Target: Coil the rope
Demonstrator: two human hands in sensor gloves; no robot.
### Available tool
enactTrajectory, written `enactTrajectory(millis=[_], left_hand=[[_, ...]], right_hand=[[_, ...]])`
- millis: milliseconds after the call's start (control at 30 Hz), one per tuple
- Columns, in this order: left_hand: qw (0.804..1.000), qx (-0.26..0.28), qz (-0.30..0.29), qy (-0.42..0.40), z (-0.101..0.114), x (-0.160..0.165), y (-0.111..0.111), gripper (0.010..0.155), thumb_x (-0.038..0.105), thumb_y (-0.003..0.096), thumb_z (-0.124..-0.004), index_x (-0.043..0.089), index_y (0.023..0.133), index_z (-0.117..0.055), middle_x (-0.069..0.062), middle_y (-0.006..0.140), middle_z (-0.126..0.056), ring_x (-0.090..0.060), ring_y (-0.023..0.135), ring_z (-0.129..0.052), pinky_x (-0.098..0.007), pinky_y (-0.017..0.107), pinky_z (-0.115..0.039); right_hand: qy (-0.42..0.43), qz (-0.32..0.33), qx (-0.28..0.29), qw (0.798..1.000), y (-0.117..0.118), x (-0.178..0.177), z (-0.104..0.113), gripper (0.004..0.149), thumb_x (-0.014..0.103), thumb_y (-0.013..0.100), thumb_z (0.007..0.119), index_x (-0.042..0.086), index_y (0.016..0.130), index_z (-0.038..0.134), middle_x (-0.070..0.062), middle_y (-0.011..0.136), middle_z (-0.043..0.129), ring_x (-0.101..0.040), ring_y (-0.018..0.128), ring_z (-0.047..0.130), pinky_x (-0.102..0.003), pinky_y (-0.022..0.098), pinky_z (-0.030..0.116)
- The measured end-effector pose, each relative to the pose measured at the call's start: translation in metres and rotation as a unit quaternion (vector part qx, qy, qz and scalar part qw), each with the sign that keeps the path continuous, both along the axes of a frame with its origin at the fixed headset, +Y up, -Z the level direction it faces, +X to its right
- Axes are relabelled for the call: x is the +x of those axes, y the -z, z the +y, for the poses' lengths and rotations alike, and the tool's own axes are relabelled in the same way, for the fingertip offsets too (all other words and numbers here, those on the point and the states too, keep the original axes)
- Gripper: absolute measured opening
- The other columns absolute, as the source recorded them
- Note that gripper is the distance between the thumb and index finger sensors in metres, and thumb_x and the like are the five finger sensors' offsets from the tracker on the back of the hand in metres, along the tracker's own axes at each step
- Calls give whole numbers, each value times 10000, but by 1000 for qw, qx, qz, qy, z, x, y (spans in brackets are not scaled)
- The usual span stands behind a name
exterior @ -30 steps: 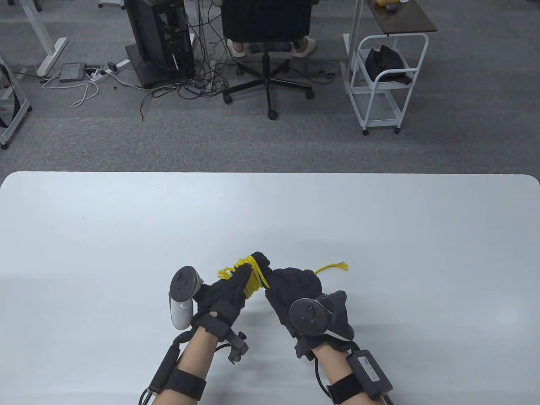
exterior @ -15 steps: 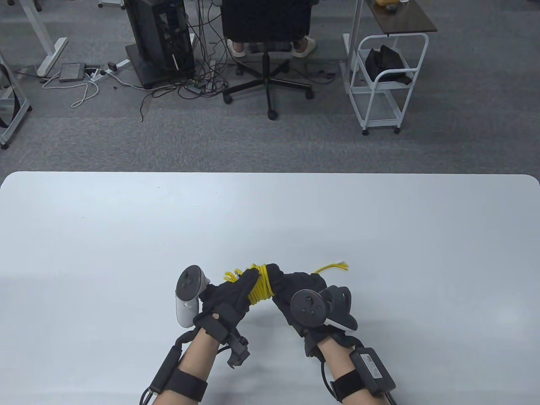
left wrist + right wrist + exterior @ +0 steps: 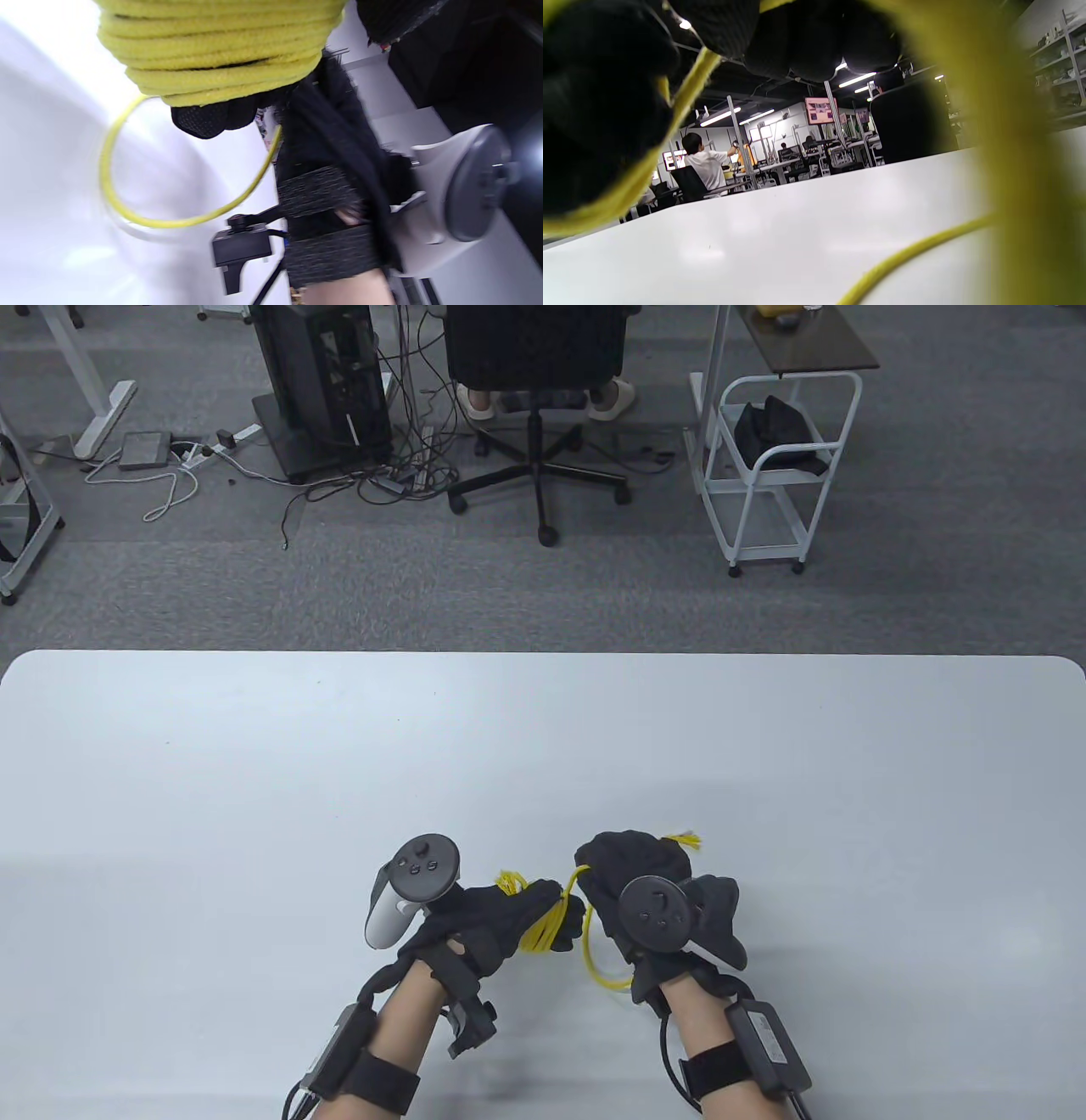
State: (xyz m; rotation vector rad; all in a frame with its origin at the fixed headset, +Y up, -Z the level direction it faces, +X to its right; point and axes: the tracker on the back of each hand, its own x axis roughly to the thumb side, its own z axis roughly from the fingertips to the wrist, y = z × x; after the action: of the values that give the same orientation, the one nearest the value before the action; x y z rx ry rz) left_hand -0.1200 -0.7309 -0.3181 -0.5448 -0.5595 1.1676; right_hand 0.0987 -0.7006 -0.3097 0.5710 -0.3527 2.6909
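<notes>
1 rope (image 3: 543,929) | left grip (image 3: 492,920) holds its coil | right grip (image 3: 632,869) holds strand

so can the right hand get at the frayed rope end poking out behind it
Probably yes. The frayed rope end sticks out at the far side of the right hand, nothing lying between them. But that hand already holds the yellow rope, so it would have to slide along or regrip.

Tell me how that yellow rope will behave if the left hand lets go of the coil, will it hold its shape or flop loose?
The yellow rope is probably limp: the free stretch sags in a loose loop toward the right hand. The turns bunched on the left hand would likely spring open once released, since nothing visible ties them. It looks thin and light, and the frayed end suggests soft fibre.
</notes>
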Motion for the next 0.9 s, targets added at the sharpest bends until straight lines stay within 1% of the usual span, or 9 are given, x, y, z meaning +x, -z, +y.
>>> enactTrajectory(millis=[133, 200, 333, 467, 567, 633, 767, 900], left_hand=[[999, -6, 33, 7, -3, -2, 0, 664, 544, 627, -501, 114, 1032, -806, -227, 1010, -874, -380, 839, -932, -435, 654, -708], [999, -3, 54, 0, -2, -4, 0, 671, 541, 628, -495, 105, 1054, -776, -236, 1037, -837, -390, 869, -901, -441, 669, -687], [993, 1, 113, -36, 0, -13, 0, 678, 541, 627, -485, 104, 1090, -715, -236, 1085, -768, -393, 921, -847, -442, 700, -649], [988, -6, 136, -68, -1, -18, 1, 669, 528, 632, -477, 106, 1127, -637, -230, 1135, -684, -395, 978, -778, -444, 736, -601], [983, -7, 152, -98, -1, -22, 2, 667, 522, 636, -470, 110, 1152, -566, -225, 1168, -613, -392, 1018, -721, -443, 760, -566], [978, -7, 164, -132, -1, -25, 2, 660, 519, 634, -475, 118, 1151, -563, -217, 1171, -610, -383, 1022, -720, -439, 762, -566], [970, -13, 154, -186, 0, -27, 2, 653, 535, 631, -469, 154, 1155, -557, -180, 1187, -602, -352, 1045, -711, -416, 784, -559], [959, -10, 145, -244, 1, -27, 2, 648, 544, 628, -461, 179, 1154, -557, -153, 1194, -604, -328, 1057, -711, -403, 796, -556]], right_hand=[[26, 10, 34, 999, -7, -7, 6, 398, 373, 572, 730, 179, 919, 737, -148, 988, 745, -455, 876, 740, -717, 643, 525], [34, 18, 42, 998, -9, -11, 7, 401, 374, 571, 729, 177, 920, 735, -148, 987, 745, -455, 872, 744, -714, 643, 529], [53, 45, 56, 996, -15, -22, 9, 414, 376, 574, 715, 162, 927, 732, -159, 988, 738, -455, 862, 751, -709, 641, 536], [42, 67, 70, 994, -21, -32, 10, 420, 373, 575, 709, 154, 933, 727, -160, 987, 739, -448, 858, 757, -707, 640, 539], [34, 85, 65, 994, -24, -38, 8, 422, 370, 577, 704, 148, 935, 726, -162, 987, 739, -447, 856, 759, -706, 641, 540], [21, 94, 59, 994, -24, -42, 6, 423, 368, 578, 702, 146, 936, 729, -161, 982, 746, -444, 850, 767, -706, 641, 541], [2, 104, 39, 994, -23, -45, 1, 417, 367, 579, 701, 149, 934, 736, -157, 972, 764, -438, 840, 782, -706, 641, 544], [-15, 110, 13, 994, -19, -45, -3, 413, 368, 580, 703, 153, 930, 744, -154, 966, 774, -434, 837, 790, -705, 642, 546]])
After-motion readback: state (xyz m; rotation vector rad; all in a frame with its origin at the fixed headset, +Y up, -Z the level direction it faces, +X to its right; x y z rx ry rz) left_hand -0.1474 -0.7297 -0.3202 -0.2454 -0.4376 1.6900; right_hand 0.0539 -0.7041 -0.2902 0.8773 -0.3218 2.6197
